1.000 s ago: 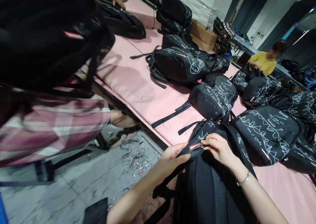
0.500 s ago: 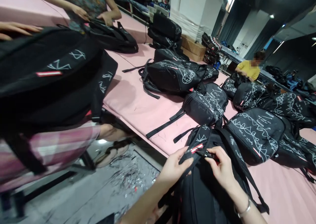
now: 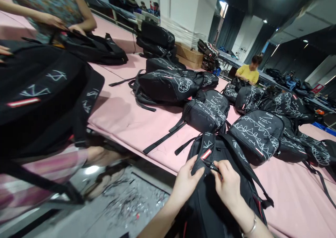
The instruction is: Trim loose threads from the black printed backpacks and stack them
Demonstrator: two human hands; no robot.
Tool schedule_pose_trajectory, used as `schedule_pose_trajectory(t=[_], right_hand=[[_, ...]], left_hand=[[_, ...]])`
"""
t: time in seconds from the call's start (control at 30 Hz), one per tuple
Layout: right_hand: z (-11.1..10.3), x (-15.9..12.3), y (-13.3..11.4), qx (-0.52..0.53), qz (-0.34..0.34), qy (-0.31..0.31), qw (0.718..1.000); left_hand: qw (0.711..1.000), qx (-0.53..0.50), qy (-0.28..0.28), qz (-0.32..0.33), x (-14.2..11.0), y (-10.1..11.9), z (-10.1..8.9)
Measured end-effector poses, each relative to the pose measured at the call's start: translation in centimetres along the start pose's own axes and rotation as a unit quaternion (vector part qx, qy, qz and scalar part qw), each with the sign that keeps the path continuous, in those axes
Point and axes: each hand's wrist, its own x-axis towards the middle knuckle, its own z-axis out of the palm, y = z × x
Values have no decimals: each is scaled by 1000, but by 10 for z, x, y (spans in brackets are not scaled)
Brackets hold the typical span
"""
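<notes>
A black backpack (image 3: 207, 210) lies in front of me with its straps up, at the table's edge. My left hand (image 3: 186, 182) is closed on its shoulder strap (image 3: 207, 143), thumb on top, just below a red-and-white label (image 3: 206, 154). In my right hand (image 3: 228, 182) are small black thread snips (image 3: 210, 165), their pointed tip at the strap close to the label. The fingers partly cover the handles. The second strap (image 3: 243, 157) curves along the backpack's right side.
Several black backpacks with white scribble prints, one a nearby backpack (image 3: 256, 138), lie on the pink table (image 3: 160, 140). At left a co-worker holds a large backpack (image 3: 47, 101); another person handles a bag behind. Thread scraps (image 3: 123, 196) litter the floor.
The view has swung to the right, so the surroundings sit further left. My right hand has turned, and the snips now point toward the strap below the label. The left hand keeps its hold.
</notes>
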Motion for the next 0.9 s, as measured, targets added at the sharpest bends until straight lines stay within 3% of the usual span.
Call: schedule_pose_trajectory(t=[0.33,0.57,0.9], right_hand=[[-1,-12,-2,-45,11,18,999],[3,-18,0,-39,15,47,998],[8,-21,-6,-127,8,91,988]], left_hand=[[997,67,37,27,0,-13,9],[996,81,28,28,-2,-13,14],[993,90,51,57,1,-33,15]])
